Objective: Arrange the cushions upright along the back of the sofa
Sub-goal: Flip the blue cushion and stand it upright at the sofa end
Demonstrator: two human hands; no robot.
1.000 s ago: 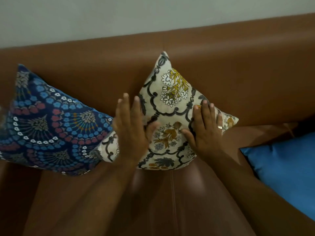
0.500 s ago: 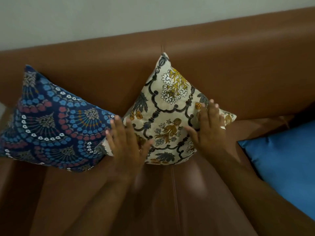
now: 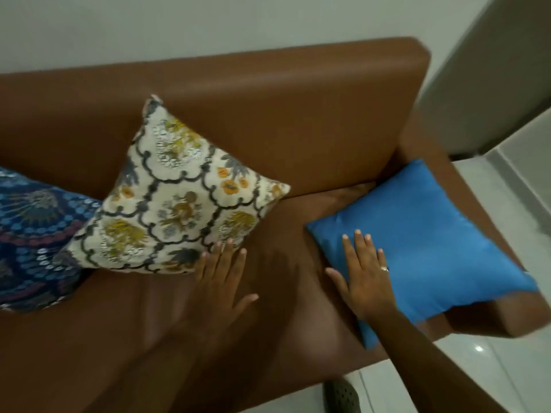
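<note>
A cream floral cushion [image 3: 176, 201] leans on one corner against the brown sofa back [image 3: 268, 93]. To its left, a dark blue patterned cushion [image 3: 32, 234] also leans on the back, partly cut off by the frame. A plain blue cushion [image 3: 423, 234] lies flat on the seat at the right end, by the armrest. My left hand [image 3: 222, 278] is open over the seat, its fingertips at the floral cushion's lower right edge. Fingers spread, my right hand [image 3: 362, 275] rests flat on the near left part of the blue cushion and grips nothing.
The sofa's right armrest [image 3: 489, 320] runs under the blue cushion's far edge. White tiled floor [image 3: 507, 204] lies to the right and in front. A dark shoe [image 3: 341, 396] shows at the bottom edge. A pale wall [image 3: 208, 25] stands behind the sofa.
Both hands have left the floral cushion and moved right. The right hand now lies on the blue cushion. The view has swung right, showing the sofa's end and the floor.
</note>
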